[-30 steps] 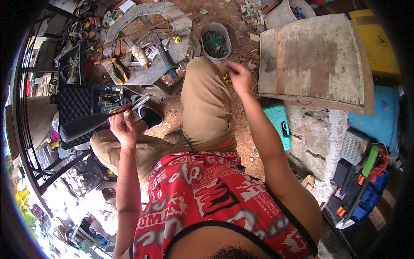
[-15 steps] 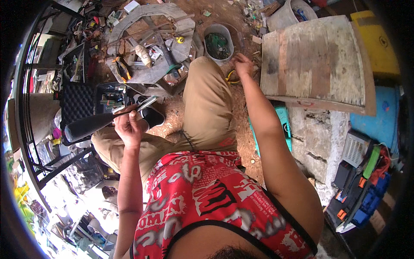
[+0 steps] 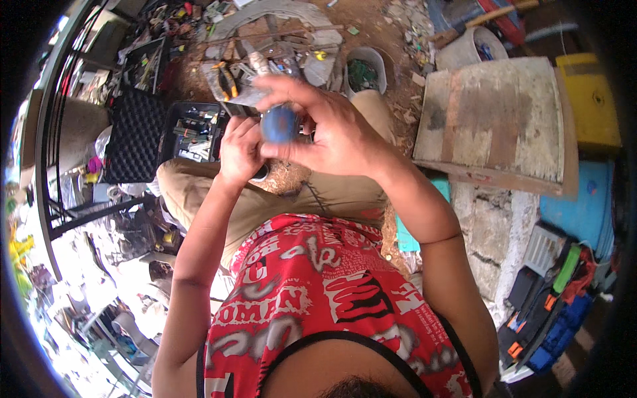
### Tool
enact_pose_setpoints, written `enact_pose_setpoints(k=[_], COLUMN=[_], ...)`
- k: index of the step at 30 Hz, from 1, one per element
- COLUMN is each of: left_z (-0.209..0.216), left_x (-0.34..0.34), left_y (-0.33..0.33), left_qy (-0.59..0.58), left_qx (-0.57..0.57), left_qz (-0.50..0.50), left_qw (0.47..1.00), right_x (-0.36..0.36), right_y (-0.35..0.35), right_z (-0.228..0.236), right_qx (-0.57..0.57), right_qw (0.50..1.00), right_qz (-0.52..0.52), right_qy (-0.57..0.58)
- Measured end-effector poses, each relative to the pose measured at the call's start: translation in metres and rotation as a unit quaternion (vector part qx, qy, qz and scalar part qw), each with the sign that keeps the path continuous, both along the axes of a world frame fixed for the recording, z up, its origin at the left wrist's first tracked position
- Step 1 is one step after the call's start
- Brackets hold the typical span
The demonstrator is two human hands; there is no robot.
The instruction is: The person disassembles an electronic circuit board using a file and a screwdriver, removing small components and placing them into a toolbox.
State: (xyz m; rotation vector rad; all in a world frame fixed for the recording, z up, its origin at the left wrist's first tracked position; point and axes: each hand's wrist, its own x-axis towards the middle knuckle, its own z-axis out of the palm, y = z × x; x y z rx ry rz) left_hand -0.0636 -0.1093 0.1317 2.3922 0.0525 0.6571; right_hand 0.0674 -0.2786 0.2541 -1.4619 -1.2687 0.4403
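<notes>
Both my hands are raised in front of my knees, close together. My left hand (image 3: pixel 240 149) is closed in a fist, apparently round the dark-handled tool, whose shaft is hidden. A blurred blue rounded end (image 3: pixel 280 124), probably the tool's handle seen end-on, points up between the hands. My right hand (image 3: pixel 328 126) is beside it, thumb below and fingers above, spread apart and smeared by motion. Whether they touch the handle cannot be made out. Orange-handled pliers (image 3: pixel 227 81) lie beyond my left hand, on a low worktop (image 3: pixel 298 16).
An open black case (image 3: pixel 136 136) with small parts is at the left. A bucket (image 3: pixel 365 66) stands beyond my right knee. A wooden board (image 3: pixel 488 123) takes up the right, with a blue container (image 3: pixel 577 209) and a toolbox (image 3: pixel 547 312) nearer me. Clutter lies around.
My right hand has come up and left from near the floor to beside my left hand. The tool's handle has swung from pointing left to pointing up. The pale strip no longer shows.
</notes>
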Motion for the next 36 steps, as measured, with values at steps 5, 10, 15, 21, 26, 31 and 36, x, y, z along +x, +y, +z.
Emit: enact_pose_setpoints(k=[5,10,15,21,26,31,36], left_z=[0.04,0.04,0.022,0.014,0.045,0.056,0.054], left_x=[-0.012,-0.021,-0.031,-0.06,-0.068,-0.077,-0.076], left_y=[0.01,0.006,0.012,0.032,0.044,0.051,0.054], left_qy=[0.021,0.041,0.072,0.033,-0.015,-0.041,-0.089], left_qx=[0.104,-0.011,-0.017,-0.032,0.007,0.015,0.014], left_qz=[-0.007,0.003,0.028,0.122,0.115,0.11,0.103], left_qw=[0.994,0.999,0.997,0.992,0.993,0.993,0.991], right_x=[-0.001,0.001,0.027,0.072,0.083,0.098,0.096], right_y=[0.005,0.001,-0.006,0.027,0.085,0.121,0.115], right_z=[0.013,0.001,0.022,-0.039,-0.123,-0.197,-0.215], right_qx=[-0.014,0.146,0.369,-0.008,-0.175,-0.284,-0.311], right_qw=[1.0,0.988,0.913,0.934,0.877,0.811,0.792], right_qz=[0.008,-0.038,-0.172,-0.229,-0.065,-0.041,-0.022], right_qy=[0.005,0.002,0.033,-0.272,-0.442,-0.51,-0.526])
